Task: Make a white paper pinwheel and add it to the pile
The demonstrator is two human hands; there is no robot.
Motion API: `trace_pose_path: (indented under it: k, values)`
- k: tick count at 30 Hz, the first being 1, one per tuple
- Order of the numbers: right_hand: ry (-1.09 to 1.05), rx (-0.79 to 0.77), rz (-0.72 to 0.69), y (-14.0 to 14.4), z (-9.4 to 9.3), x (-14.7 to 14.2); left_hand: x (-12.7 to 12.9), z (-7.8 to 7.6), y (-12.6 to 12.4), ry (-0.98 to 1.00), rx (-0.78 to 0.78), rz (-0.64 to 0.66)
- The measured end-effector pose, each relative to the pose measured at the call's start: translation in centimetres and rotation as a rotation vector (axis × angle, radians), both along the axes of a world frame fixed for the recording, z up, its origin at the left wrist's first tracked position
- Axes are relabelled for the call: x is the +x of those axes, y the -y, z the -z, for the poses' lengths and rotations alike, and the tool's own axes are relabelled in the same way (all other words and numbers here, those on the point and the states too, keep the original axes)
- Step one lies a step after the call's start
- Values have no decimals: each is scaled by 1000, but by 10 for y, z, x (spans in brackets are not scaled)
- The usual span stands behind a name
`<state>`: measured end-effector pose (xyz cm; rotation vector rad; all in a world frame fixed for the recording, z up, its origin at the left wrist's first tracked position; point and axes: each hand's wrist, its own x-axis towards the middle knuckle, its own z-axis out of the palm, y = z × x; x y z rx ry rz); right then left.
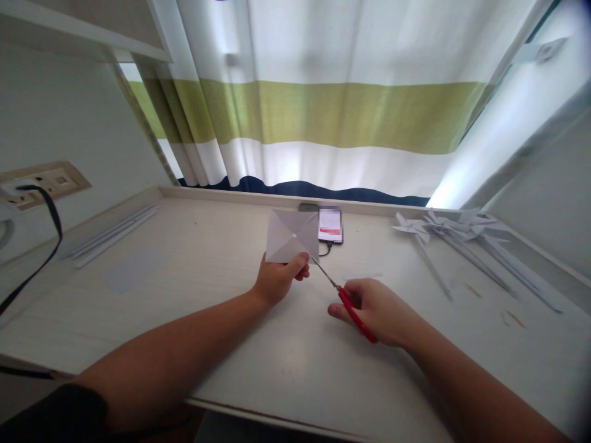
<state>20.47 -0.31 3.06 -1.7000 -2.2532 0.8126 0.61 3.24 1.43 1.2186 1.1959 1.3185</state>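
Note:
My left hand point(277, 278) pinches the lower edge of a white paper square point(292, 236) with diagonal creases, held upright above the desk point(221, 295). My right hand point(376, 311) grips red-handled scissors point(351, 311). Their metal blades point up and left, with the tips at the paper's lower right corner, next to my left thumb.
A phone point(330, 225) with a lit screen lies behind the paper, a cable plugged in. Several finished paper pinwheels point(455, 237) lie at the right. Paper strips point(113, 232) and a flat sheet point(135, 268) lie at the left. A wall socket point(41, 183) with a black cord is far left.

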Motion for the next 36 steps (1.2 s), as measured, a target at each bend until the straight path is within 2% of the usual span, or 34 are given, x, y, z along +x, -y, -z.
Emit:
trace_pose_path:
  k: [20, 36]
  values:
    - [-67, -46, 11, -2, 2, -5, 1, 0, 2, -16, -11, 91]
    - [-56, -36, 7, -3, -1, -5, 1, 3, 1, -19, -5, 94]
